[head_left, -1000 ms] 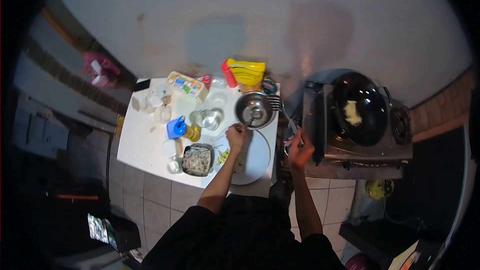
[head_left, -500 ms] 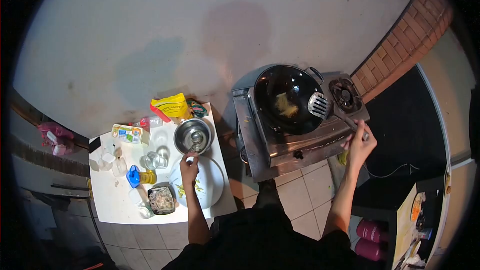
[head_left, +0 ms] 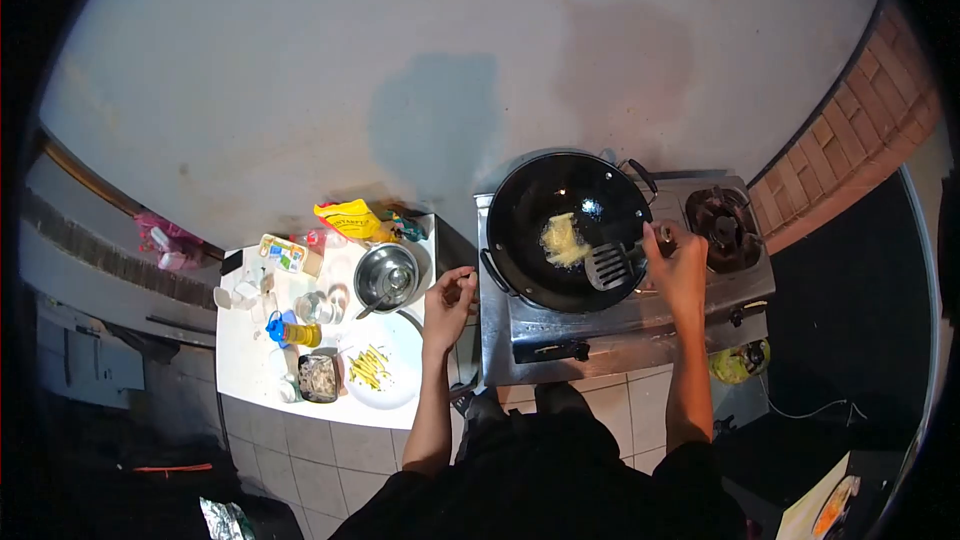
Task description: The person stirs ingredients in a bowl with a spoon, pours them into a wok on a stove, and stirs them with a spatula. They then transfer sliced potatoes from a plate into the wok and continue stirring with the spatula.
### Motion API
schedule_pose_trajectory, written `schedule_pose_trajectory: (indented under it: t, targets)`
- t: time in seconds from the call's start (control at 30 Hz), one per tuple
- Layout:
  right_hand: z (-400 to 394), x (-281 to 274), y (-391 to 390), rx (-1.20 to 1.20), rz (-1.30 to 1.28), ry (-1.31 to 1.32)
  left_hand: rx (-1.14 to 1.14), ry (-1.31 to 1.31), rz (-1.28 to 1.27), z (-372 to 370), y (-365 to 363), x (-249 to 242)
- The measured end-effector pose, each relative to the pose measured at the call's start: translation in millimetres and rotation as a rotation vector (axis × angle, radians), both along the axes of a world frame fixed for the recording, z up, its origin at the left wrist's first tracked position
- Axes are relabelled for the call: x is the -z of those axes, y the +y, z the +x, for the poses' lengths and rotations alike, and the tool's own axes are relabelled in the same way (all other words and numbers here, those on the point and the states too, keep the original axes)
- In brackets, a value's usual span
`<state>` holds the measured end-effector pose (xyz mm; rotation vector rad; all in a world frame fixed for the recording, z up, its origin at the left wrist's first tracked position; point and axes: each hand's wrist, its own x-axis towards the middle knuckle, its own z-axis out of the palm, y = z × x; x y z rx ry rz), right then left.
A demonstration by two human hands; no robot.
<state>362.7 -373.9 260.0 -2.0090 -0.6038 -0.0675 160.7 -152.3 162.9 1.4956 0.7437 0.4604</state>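
My right hand (head_left: 680,265) grips the handle of a slotted metal spatula (head_left: 607,265), whose blade lies inside the black wok (head_left: 565,230) just right of a yellow lump of food (head_left: 562,238). The wok sits on the left burner of a steel gas stove (head_left: 620,325). My left hand (head_left: 448,302) hovers between the stove's left edge and the white table (head_left: 250,370), fingers loosely curled with nothing in them. A steel bowl (head_left: 385,275) with a spoon in it stands just left of that hand.
A white plate (head_left: 390,380) with yellow strips, a dark container of food (head_left: 318,378), an oil bottle with a blue cap (head_left: 290,332), glasses, a yellow packet (head_left: 350,220) and a box crowd the table. The stove's right burner (head_left: 728,225) is bare. Tiled floor lies below.
My right hand swung the spatula from the table over to the stove and lowered its blade into the wok. My left hand let go of the spoon in the steel bowl and moved right.
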Motion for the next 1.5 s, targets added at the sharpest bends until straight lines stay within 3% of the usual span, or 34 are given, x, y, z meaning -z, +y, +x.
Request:
schedule_pose_trajectory:
  t: [0.03,0.1,0.27,0.43,0.83,1.37,1.5]
  targets:
    - [7.8,2.5,0.2,-0.009,0.002,0.008,-0.029,-0.018,0.032,4.5,-3.9,5.2]
    - [23.1,9.6,0.8,0.012,-0.128,-0.339,-0.082,0.01,0.094,12.6,-12.5,10.2]
    - [38.4,21.9,9.4,0.005,-0.107,-0.388,-0.216,0.131,0.231,23.1,-27.2,14.3]
    - [42.4,29.2,18.1,-0.029,-0.16,-0.493,-0.326,0.074,0.298,32.7,-31.8,15.1]
    - [53.6,37.1,25.4,-0.076,0.037,-0.473,-0.411,0.086,0.404,36.4,-34.0,24.2]
    - [51.0,38.6,33.6,-0.108,0.016,-0.402,-0.397,0.03,0.359,34.9,-30.5,27.6]
    - [48.8,53.6,46.3,-0.118,0.05,-0.23,-0.378,0.029,0.366,33.6,-30.1,32.5]
